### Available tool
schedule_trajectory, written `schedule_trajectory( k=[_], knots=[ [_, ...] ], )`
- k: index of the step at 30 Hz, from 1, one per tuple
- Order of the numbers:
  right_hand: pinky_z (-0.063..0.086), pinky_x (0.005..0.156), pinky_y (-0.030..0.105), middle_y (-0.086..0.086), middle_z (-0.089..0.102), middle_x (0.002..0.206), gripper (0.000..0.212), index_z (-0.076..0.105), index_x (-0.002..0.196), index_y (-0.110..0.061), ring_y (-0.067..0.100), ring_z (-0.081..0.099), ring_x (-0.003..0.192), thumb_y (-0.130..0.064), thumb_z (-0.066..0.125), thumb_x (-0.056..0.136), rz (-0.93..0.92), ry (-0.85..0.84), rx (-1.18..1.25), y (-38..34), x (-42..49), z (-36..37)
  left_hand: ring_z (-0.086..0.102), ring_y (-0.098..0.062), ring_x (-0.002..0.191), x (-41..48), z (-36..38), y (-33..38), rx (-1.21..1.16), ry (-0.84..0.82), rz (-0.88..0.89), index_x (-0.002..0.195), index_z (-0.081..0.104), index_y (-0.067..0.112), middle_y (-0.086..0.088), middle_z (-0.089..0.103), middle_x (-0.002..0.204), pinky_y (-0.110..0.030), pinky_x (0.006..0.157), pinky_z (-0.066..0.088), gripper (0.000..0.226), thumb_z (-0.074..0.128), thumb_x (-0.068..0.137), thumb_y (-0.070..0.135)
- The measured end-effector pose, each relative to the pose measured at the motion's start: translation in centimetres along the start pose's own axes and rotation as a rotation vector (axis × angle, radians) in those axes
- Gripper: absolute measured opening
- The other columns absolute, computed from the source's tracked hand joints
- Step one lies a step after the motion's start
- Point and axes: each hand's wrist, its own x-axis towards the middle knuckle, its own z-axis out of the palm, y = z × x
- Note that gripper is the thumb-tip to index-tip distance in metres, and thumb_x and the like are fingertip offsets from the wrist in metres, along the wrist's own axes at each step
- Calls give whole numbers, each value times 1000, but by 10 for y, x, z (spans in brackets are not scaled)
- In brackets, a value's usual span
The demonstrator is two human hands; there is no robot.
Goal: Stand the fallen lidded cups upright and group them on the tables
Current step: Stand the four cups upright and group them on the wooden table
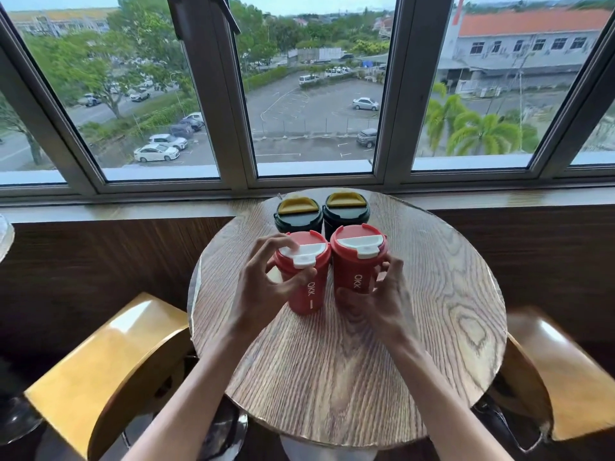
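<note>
Round wood-grain table (349, 377) is set against a window sill, with a car park seen through the glass. Four lidded cups are grouped upright at its far side. The left red cup (304, 281) is loosely ringed by the left hand (263, 287): fingers curled and partly spread, thumb near the white lid flap, but firm contact cannot be told. The right red cup (357, 261) is flanked by the right hand (382, 301), fingers half open, with fingertips touching its right side and the thumb low at its base. The two red cups are seen almost touching, between the hands. Two dark cups with yellow lid flaps (298, 214) (346, 207) are placed just beyond the fingertips, side by side. Yellow-brown chairs (100, 371) (572, 377) are seen outside each forearm.
</note>
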Motion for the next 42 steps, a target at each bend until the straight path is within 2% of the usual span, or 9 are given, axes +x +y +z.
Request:
schedule_trajectory(
  k=[6, 12, 18, 22, 26, 30, 35, 38, 42],
  knots=[
    [43, 71, 26, -7, 45, 112, 82, 29, 117, -30, 19, 58, 99, -43, 87, 61, -27, 2, -5, 2, 3, 3, 53, -6, 123, -1, 0, -2, -33, -1, -22, 105, 65, 21, 5, 58, 120, -36, 95, 55, 45, 81, 68, 40],
    [53, 80, 42, -3, 47, 117, 83, 29, 119, -29, 23, 60, 102, -45, 87, 62, -36, 3, -12, 3, 4, 4, 54, -4, 122, 0, 1, -1, -42, -1, -41, 106, 64, 20, 7, 57, 120, -31, 96, 54, 44, 87, 69, 26],
    [52, 80, 39, -4, 45, 115, 82, 28, 116, -30, 23, 58, 103, -42, 88, 61, -28, -4, -7, 2, 5, 4, 54, -2, 121, 1, 2, 0, -54, 11, -44, 105, 64, 20, 9, 57, 119, -26, 96, 54, 42, 86, 70, 17],
    [53, 83, 42, -5, 44, 116, 86, 27, 115, -34, 22, 57, 105, -44, 89, 57, -12, -18, 5, 2, 5, 3, 54, -3, 120, 0, 2, 0, -47, 22, -38, 106, 64, 18, 7, 57, 118, -30, 95, 55, 43, 87, 69, 21],
    [51, 89, 50, -5, 43, 120, 91, 27, 123, -34, 24, 54, 111, -50, 87, 56, -13, -51, -4, 5, 2, 0, 53, -8, 122, -1, 1, -1, -3, 18, -23, 106, 63, 19, 10, 56, 119, -42, 96, 54, 47, 81, 69, 40],
    [47, 95, 49, -5, 46, 122, 77, 32, 132, -26, 19, 49, 115, -31, 80, 73, -65, -79, -48, 9, -2, -7, 52, -9, 123, -3, 2, 1, 2, 12, -28, 105, 63, 19, 8, 56, 120, -49, 99, 50, 43, 77, 73, 44],
    [55, 84, 36, -1, 60, 113, 40, 51, 127, -18, 17, 61, 100, -16, 65, 89, -74, 109, -25, -10, 5, -26, 52, -11, 124, 0, -2, 9, 4, 43, -68, 105, 64, 21, 5, 55, 124, -46, 104, 48, 36, 65, 82, 49],
    [55, 79, 34, 2, 66, 104, 26, 58, 115, -15, 16, 65, 91, -9, 60, 90, -150, 239, -7, -35, 17, -40, 59, -14, 113, 9, -8, 21, 47, 143, -107, 105, 65, 16, 2, 61, 115, -43, 101, 50, 26, 64, 90, 37],
    [51, 74, 20, -2, 68, 96, 20, 63, 107, -16, 8, 63, 82, -8, 59, 89, -264, 240, 11, -79, 35, -48, 65, -16, 102, 21, -24, 33, 111, 250, -110, 98, 66, 17, 2, 69, 104, -44, 97, 53, 9, 64, 91, 22]
  ],
)
